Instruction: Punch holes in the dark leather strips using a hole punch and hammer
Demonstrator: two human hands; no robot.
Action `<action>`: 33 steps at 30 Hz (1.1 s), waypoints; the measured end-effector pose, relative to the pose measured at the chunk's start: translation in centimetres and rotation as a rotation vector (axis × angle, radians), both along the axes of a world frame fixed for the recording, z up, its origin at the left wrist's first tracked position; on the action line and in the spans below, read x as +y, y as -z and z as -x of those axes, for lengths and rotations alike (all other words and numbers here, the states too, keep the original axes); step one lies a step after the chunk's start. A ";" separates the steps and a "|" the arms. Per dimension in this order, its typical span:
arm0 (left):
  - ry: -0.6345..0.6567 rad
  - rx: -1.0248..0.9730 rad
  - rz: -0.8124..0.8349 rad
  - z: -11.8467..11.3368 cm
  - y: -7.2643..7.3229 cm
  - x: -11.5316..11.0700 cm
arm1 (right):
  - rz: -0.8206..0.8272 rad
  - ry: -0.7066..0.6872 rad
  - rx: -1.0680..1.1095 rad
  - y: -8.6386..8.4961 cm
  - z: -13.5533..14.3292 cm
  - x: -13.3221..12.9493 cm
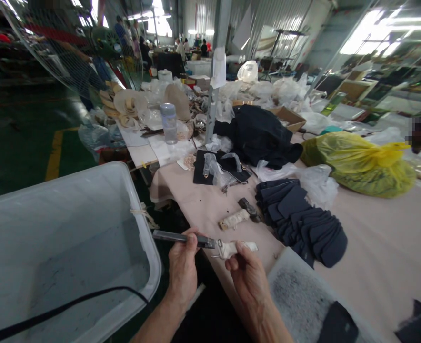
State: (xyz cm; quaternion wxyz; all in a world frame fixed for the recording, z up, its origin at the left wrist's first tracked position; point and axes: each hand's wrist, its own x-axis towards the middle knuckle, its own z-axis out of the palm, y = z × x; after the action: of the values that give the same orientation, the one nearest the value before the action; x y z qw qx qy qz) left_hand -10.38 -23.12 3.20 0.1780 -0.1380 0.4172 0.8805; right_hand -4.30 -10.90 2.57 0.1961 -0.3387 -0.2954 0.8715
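Observation:
My left hand is closed round a dark, flat metal bar, which points left over the rim of the white bin. In my right hand is a pale cloth-wrapped handle, pinched between thumb and fingers, with a small metal part at its left end. The bar's right end meets or nearly meets that metal part; whether they are joined I cannot tell. Just beyond lies a hammer with a wrapped handle. A fanned stack of dark fabric pieces lies to its right.
A large white bin stands at the left with a black strap across it. A grey tray is at the lower right. Farther back are dark cloth, a yellow bag, a bottle and a metal post.

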 end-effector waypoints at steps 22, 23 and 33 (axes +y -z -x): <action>0.181 -0.384 -0.445 1.8 0.2 -1.7 | -0.312 -0.006 0.033 -3.6 -2.8 -0.6; 0.185 -0.385 -0.436 1.8 0.2 -1.7 | -0.418 -0.024 0.041 -3.9 -3.0 -0.6; 0.209 -0.395 -0.477 1.6 0.8 -1.6 | -1.392 -0.192 0.305 -7.3 -2.7 -0.8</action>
State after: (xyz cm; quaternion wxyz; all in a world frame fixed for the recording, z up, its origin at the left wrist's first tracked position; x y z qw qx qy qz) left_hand -12.01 -24.72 2.41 0.3723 -0.2171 0.1684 0.8865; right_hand -1.59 -11.69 9.89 0.3281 0.0178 -0.7805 0.5319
